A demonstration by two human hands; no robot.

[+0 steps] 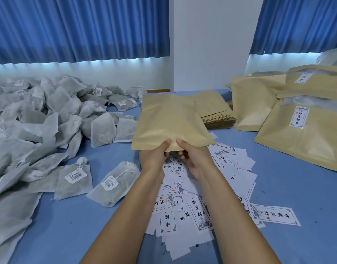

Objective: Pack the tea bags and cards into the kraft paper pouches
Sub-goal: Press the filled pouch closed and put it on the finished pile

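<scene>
You pinch one kraft pouch point(169, 122) by its near edge, ctr frame, L hand point(154, 157) and R hand point(194, 159) side by side; pouch stretches away toward upper frame. Nearest tea bag point(114, 185) lies lower left, closer to L hand; cards point(182, 206) sit directly below both. Blue worktop point(78, 216) shows btw bag and cards.

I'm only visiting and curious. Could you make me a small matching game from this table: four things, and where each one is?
Things:
1. tea bags
2. cards
3. kraft pouch
4. labelled pouches

Places:
A. gripped by the left hand and right hand
B. piled on the left
C. lying at the right
D. scattered under the forearms

Pairs: 1-B, 2-D, 3-A, 4-C
</scene>
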